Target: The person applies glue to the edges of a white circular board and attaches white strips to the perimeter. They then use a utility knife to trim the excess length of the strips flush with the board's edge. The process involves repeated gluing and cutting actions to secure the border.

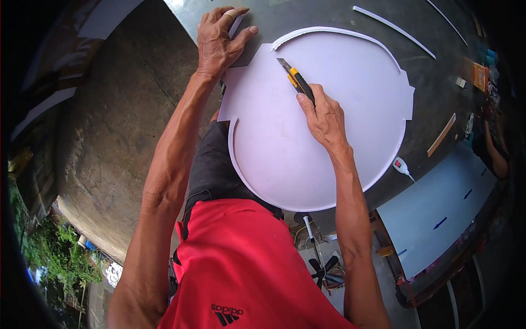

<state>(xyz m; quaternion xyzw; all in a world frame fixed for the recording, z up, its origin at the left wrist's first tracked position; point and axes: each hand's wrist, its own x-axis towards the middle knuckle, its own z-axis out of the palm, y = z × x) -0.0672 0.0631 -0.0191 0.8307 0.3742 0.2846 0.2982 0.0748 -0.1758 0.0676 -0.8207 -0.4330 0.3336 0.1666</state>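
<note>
A yellow and black utility knife (296, 80) is in my right hand (325, 117), its blade out and pointing up-left over a large white round panel (315, 148). The panel has a raised strip (334, 31) along its curved edge and tabs at left and right. The strip's loose-looking end lies near the blade tip, which seems just apart from it. My left hand (219, 44) is at the panel's upper left corner, fingers curled round a narrow white strip (236, 26) that shows between thumb and forefinger. A band circles one finger. The other fingertips are hidden.
The panel lies on a dark table (263, 19). Curved white strips (395, 31) lie at the far right, with a tan strip (441, 135) nearer. A white glue-bottle-like item (402, 166) sits beside the panel. A pale blue sheet (438, 203) is at right; a person's arm (496, 151) shows beyond.
</note>
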